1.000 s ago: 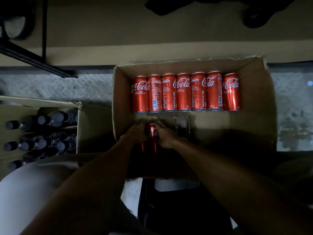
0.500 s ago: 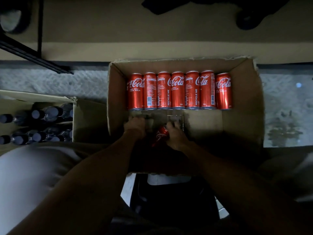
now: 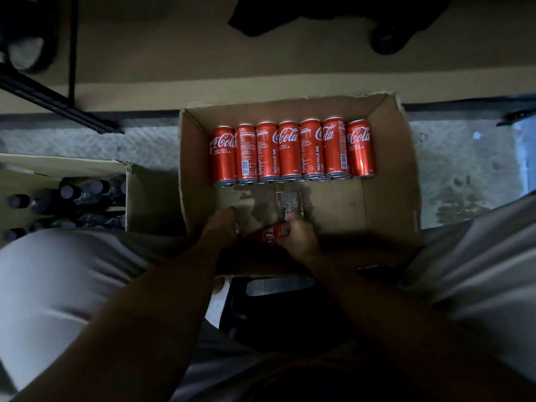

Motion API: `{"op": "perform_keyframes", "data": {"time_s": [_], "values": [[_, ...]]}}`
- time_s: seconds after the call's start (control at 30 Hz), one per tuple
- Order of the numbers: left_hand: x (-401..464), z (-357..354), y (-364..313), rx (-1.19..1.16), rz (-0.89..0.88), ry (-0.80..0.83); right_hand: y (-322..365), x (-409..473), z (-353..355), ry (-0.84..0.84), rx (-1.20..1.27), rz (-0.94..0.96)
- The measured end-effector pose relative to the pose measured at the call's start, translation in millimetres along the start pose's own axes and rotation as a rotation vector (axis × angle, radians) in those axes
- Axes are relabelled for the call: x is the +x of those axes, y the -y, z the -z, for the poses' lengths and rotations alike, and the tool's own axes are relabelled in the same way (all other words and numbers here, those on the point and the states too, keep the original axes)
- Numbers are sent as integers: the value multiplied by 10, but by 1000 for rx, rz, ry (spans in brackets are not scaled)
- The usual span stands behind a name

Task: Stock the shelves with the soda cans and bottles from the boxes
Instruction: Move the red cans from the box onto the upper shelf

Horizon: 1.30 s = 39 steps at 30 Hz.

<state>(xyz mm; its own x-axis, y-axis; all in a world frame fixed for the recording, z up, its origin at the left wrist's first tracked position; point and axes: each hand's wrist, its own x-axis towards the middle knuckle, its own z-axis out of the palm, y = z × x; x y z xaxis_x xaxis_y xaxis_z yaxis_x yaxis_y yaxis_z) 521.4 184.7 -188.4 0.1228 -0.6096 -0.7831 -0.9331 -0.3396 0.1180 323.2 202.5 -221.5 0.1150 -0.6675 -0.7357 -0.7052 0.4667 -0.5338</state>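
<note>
Right hand (image 3: pixel 298 237) grips red can (image 3: pixel 271 234) at near wall of cardboard box (image 3: pixel 388 198); can tilted, long axis running left-right, top toward right hand. Left hand (image 3: pixel 222 227) just left of can, fingers curled, probably on second can, too dark to tell. Seven-can row (image 3: pixel 291 150) upright at far wall.

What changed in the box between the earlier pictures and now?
The red can, upright between both hands a second ago, now lies tilted, gripped by the right hand. The left hand has moved off it leftward. The seven-can row stayed put in the cardboard box.
</note>
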Motion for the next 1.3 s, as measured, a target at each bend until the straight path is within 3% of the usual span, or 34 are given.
{"op": "perform_keyframes", "data": {"time_s": [0.13,0.37,0.5,0.63,0.9,1.3], "values": [[-88,7,-118,-117,-43,-29,49,-74,121,-50,-84,26],[-157,38,-476,-364,-87,-137,-135,-150,324,-330,-366,163],[-166,21,-558,-383,-128,-171,-247,-116,396,-313,-307,105],[-48,-23,-554,-401,-129,-175,-242,-34,378,-284,-72,93],[158,32,-690,-354,-173,-154,-300,34,563,-203,-84,188],[-1172,1217,-1001,-641,-255,-213,872,-1034,1731,-284,-60,200]]}}
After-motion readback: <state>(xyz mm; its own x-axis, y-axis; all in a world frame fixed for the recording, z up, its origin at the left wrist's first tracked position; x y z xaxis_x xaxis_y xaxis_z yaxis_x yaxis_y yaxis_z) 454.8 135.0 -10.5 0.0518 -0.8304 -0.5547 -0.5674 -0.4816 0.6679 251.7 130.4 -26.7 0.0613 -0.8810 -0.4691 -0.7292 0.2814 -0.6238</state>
